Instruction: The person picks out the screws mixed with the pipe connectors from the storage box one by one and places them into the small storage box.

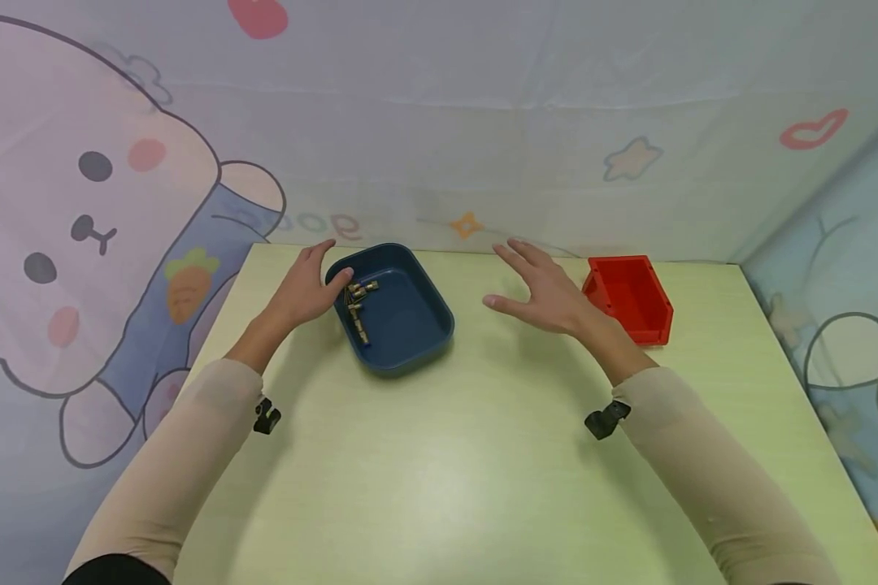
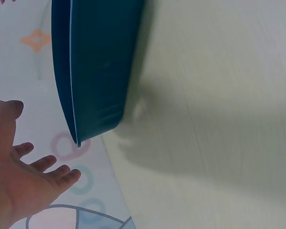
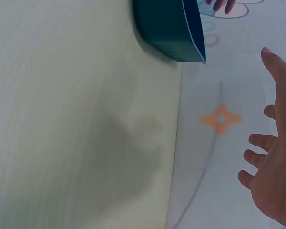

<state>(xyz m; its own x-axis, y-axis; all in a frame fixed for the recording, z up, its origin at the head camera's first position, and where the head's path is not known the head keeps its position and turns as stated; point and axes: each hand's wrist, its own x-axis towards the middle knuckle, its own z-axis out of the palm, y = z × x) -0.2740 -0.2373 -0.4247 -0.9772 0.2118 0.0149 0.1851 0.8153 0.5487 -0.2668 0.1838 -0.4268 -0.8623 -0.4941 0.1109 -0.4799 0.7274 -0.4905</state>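
A dark blue bin (image 1: 410, 321) with rounded corners sits toward the back of the table, left of centre. Several brass fittings (image 1: 358, 313) lie along its left side, some partly hidden by the left thumb. Beside the bin's left rim is my left hand (image 1: 309, 286), fingers spread and relaxed, holding nothing. In the left wrist view that hand appears apart from the bin's wall (image 2: 100, 71). My right hand (image 1: 545, 292) hovers over the table between the two bins, its fingers extended and nothing in its grasp. Behind its wrist stands a red bin (image 1: 640, 301), partly covered.
The pale yellow-green table (image 1: 439, 479) ends at a printed cloth backdrop (image 1: 439, 138) just behind the bins. Another cloth (image 1: 856, 325) hangs along the right side. A black wrist device (image 1: 607, 419) is on the right arm, and a similar one (image 1: 267, 416) on the left.
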